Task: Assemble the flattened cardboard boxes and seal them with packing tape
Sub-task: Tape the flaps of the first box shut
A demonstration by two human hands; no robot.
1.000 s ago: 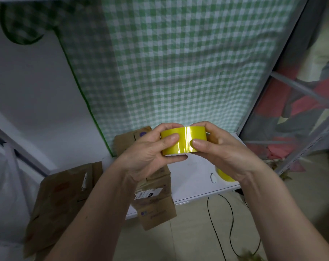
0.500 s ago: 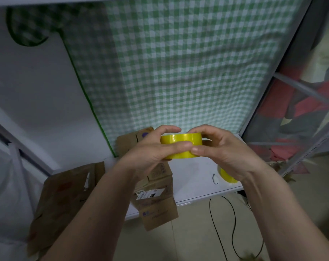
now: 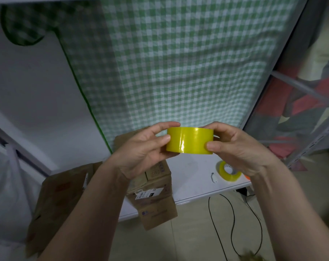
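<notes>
A yellow roll of packing tape (image 3: 190, 140) is held up in front of me, above the white table (image 3: 193, 178). My left hand (image 3: 141, 151) pinches its left side between thumb and fingers. My right hand (image 3: 235, 149) grips its right side the same way. Below my left hand a flattened cardboard box (image 3: 156, 200) with a white label lies on the table and hangs over its front edge. Another flattened box (image 3: 54, 200) leans at the lower left.
A second yellow tape roll (image 3: 228, 171) lies on the table near its right front corner, beside a small white object (image 3: 213, 178). A green checked curtain (image 3: 178, 63) hangs behind. Black cables (image 3: 233, 223) trail over the floor below the table.
Both hands have turned the roll, so its broad yellow side faces me again, and my fingers have shifted outward to its two ends.
</notes>
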